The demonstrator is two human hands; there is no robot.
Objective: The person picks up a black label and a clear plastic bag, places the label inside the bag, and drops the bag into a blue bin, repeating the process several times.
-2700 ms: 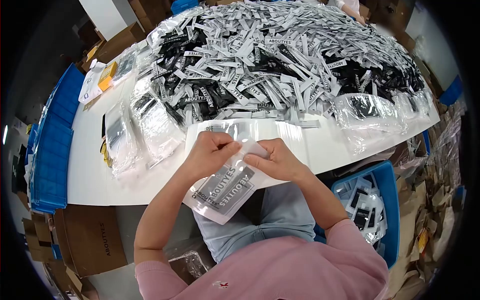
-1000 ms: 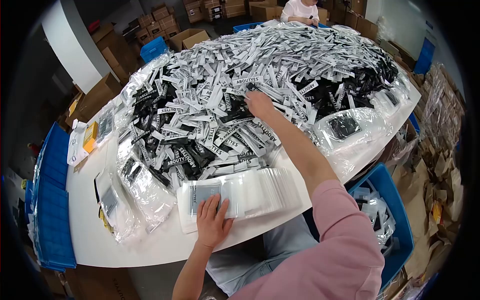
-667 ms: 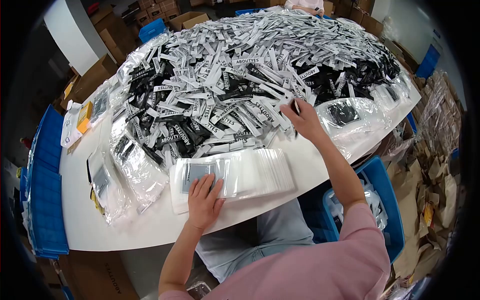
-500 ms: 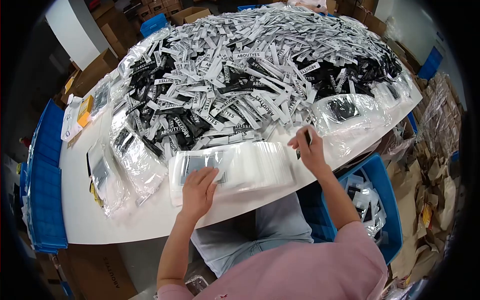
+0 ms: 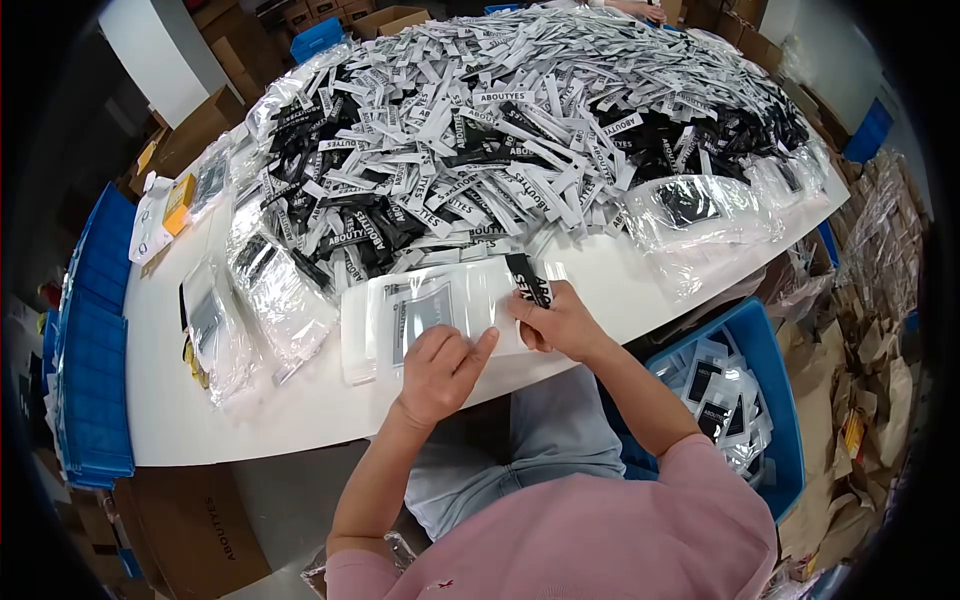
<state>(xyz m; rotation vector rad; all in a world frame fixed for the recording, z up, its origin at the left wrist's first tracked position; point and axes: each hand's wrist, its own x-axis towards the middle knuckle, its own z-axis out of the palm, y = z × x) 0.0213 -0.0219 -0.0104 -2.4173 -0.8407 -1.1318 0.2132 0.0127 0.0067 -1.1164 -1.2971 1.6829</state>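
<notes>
My right hand pinches a narrow black packet with white ABOUTYES lettering. That packet lies at the right end of a clear plastic bag with a grey printed panel, on top of a stack of similar bags. My left hand is at the near edge of this top bag, its fingers curled against it and the thumb pointing towards my right hand. My left fingertips are partly hidden.
A large heap of white and black packets covers the far table. Clear bag bundles lie left and right. A blue bin with filled bags stands at my right; stacked blue bins stand left. Another person's hand shows behind the heap.
My right hand has moved left and down, bringing the black packet onto the bag. My left hand has shifted right, its fingers now curled rather than flat. The top bag has shifted too.
</notes>
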